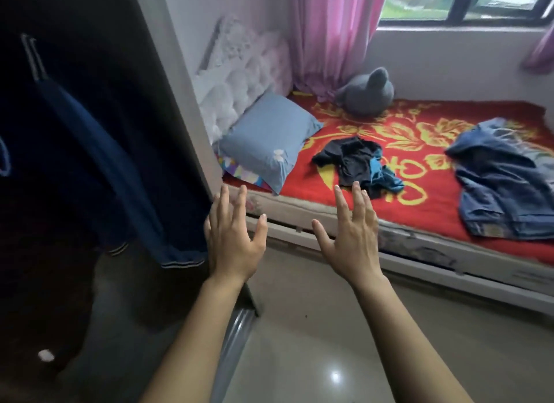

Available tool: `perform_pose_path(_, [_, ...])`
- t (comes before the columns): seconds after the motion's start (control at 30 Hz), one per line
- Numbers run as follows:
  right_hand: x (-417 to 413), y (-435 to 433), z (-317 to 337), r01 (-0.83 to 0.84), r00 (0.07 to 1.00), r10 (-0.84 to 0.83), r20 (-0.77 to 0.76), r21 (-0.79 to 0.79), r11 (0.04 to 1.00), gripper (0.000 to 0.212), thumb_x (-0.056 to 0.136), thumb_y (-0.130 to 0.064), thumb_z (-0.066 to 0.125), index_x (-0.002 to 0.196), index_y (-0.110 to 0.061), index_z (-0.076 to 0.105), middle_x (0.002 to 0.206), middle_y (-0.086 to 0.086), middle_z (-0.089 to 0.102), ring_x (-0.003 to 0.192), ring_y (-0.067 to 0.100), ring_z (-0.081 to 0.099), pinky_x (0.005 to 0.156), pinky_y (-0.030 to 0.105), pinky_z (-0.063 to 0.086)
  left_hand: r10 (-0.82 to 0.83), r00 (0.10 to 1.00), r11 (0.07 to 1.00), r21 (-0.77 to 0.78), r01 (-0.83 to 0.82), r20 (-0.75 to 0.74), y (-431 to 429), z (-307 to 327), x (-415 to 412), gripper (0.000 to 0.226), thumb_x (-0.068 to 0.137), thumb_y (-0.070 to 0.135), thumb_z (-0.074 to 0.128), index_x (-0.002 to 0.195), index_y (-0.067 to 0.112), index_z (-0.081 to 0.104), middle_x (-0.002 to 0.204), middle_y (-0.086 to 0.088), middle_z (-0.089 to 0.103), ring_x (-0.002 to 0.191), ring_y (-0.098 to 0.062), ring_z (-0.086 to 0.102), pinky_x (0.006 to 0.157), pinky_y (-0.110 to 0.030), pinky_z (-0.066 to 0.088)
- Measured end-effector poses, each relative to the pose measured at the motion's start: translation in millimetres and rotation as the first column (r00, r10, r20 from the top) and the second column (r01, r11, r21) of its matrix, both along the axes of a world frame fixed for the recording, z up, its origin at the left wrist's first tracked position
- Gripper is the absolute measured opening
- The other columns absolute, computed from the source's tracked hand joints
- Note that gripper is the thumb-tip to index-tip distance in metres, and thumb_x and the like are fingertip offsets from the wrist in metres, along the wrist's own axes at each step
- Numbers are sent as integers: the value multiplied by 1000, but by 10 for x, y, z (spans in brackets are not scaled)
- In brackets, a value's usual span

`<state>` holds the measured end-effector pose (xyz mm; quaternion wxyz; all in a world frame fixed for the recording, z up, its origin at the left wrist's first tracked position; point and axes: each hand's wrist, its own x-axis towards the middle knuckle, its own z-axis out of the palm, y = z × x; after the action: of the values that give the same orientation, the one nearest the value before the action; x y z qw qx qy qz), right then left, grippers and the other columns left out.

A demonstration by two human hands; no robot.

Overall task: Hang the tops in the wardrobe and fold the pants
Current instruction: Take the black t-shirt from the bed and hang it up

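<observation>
Left hand (233, 237) and right hand (349, 234) hover (fingers spread), holding nothing.

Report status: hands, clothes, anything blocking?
Left hand and right hand open, empty. Navy top hangs in wardrobe; dark clothes, jeans on bed. No obstacle seen.

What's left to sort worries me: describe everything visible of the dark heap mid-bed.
The dark heap lies crumpled, unfolded, on the red blanket near the bed's front edge, between the blue pillow and the denim pile. Soft cloth, mostly black, with teal parts at its right and lower side. One garment or several cannot be told. The right hand, spread open, hovers before it, seemingly not touching.
</observation>
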<state>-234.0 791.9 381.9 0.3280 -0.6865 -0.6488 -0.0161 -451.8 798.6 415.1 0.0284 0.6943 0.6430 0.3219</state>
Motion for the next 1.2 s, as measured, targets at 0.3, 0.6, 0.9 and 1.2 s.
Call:
perform_pose_path(0.3, [1635, 407, -162, 142, 987, -149, -57, -112, 983, 90, 87, -55, 62, 158, -24, 16, 165, 11, 5, 151, 33, 7, 119, 52, 16, -111, 993, 988, -117, 105, -46, 764, -133, 1610, 75, 90, 53, 44, 155, 34, 13, 164, -7, 4, 149, -30, 9, 118, -54, 18])
perform_pose_path(0.6, [2482, 1316, -686, 147, 977, -184, -107, -281, 948, 94, 87, -54, 64, 158, -24, 10, 165, 10, -1, 152, 30, 0, 121, 50, 12, -186, 978, 954, -253, 158, -90, 1902, -621, 2485, 77, 94, 52, 45, 156, 32, 5, 164, -6, -5, 151, -24, -2, 119, -46, 10])
perform_pose_path(0.9, [3529, 3263, -1238, 226, 969, -248, 11, -453, 863, 91, 89, -50, 63, 158, -24, 9, 165, 10, -1, 152, 30, 2, 121, 48, 14, -248, 966, 868, -458, 189, -71, 4115, -1502, 3425, 78, 95, 50, 46, 156, 32, 1, 164, -3, -11, 150, -22, -2, 118, -46, 13])
perform_pose_path(1.2, [4140, 5072, -2092, 164, 973, -231, 3, -711, 684, 85, 93, -43, 59, 158, -21, 10, 164, 15, 8, 151, 33, 8, 120, 48, 20, -413, 891, 724, -661, 197, -187, 5942, -2349, 4050, 81, 92, 41, 53, 156, 21, 8, 164, -9, 1, 150, -27, 4, 115, -46, 22])
